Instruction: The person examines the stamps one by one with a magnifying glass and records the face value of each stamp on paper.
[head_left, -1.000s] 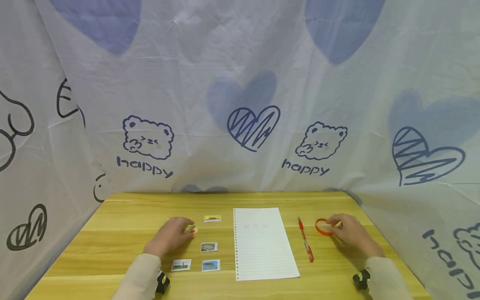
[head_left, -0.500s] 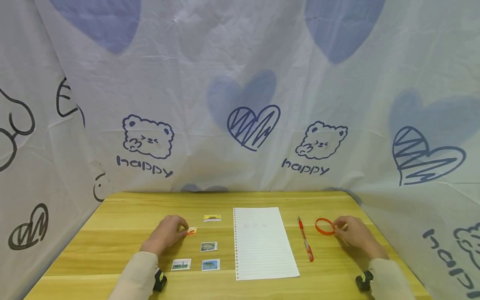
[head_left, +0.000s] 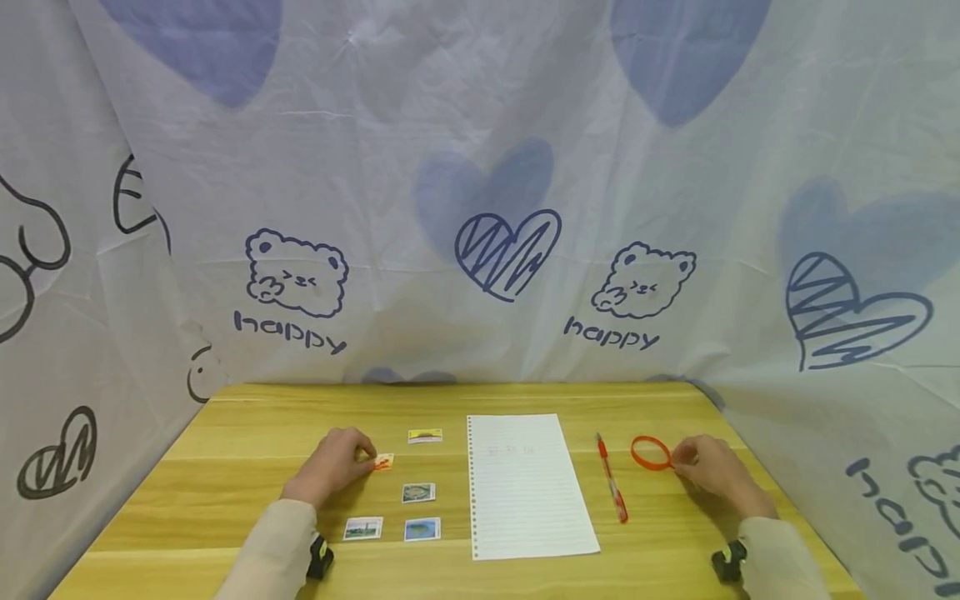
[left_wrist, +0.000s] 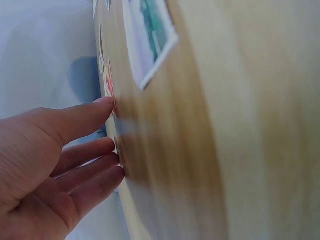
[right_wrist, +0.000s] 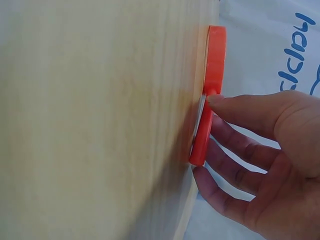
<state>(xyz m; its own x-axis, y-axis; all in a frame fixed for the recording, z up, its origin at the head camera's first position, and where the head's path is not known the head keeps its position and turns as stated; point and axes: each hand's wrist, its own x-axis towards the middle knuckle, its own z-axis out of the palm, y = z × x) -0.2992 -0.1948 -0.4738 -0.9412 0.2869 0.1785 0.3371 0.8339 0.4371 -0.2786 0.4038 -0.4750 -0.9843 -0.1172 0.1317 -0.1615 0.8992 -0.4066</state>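
My left hand (head_left: 333, 467) reaches a small orange-and-red stamp (head_left: 385, 462) on the table, with thumb and forefinger pinching its left edge. In the left wrist view the thumb tip (left_wrist: 104, 101) is right at the stamp's corner, and the other fingers lie along the tabletop, relaxed. On the right side, my right hand (head_left: 716, 473) grips a red-rimmed magnifying glass (right_wrist: 216, 60) by its short handle. Its thumb presses the top of the handle while the fingers curl behind it. The round rim points left, close over the wood.
More stamps lie near the left hand: a yellow one (head_left: 425, 436), a dark green one (head_left: 418, 492), a blue one (head_left: 422, 529) and a green landscape one (head_left: 363, 528). A lined sheet (head_left: 532, 500) with faint red writing is central, beside a red pen (head_left: 611, 481). Printed cloth (head_left: 480, 350) hangs behind.
The left hand has drawn back slightly left, uncovering more of the orange stamp. The right hand has shifted right from the magnifying glass's rim to its handle. Both are nearly still over the last half second.
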